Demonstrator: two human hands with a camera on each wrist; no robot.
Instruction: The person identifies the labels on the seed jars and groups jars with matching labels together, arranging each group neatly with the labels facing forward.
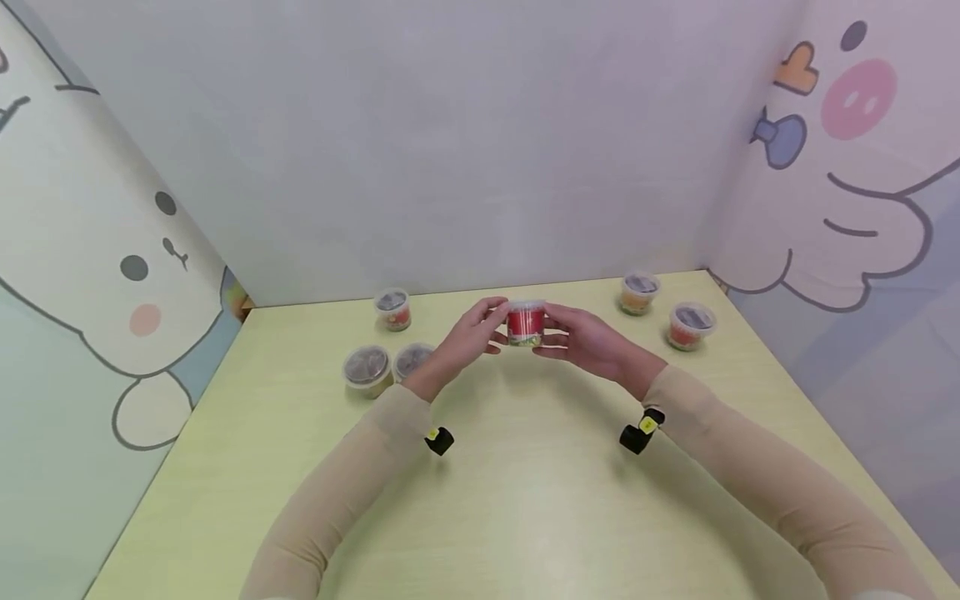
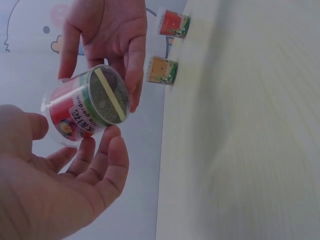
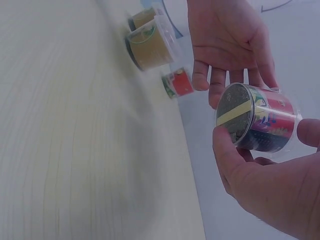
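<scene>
Both hands hold a small clear plastic cup (image 1: 526, 325) with a red label up over the far part of the table. My left hand (image 1: 467, 340) grips it from the left, thumb near the lidded end and fingers curled by the base. From the other side my right hand (image 1: 592, 340) holds it in the same way. In the left wrist view the cup (image 2: 70, 112) lies tilted, its clear bottom showing dark contents and a pale yellow strip (image 2: 109, 95). Printed lettering with "garden" runs along its label.
On the left of the pale wooden table (image 1: 517, 500) stand a red-labelled cup (image 1: 393, 310) and two other lidded cups, one (image 1: 367, 371) beside the left forearm. Back right are an orange-labelled cup (image 1: 638, 293) and a red-labelled one (image 1: 688, 326). Cartoon-printed curtains enclose the table.
</scene>
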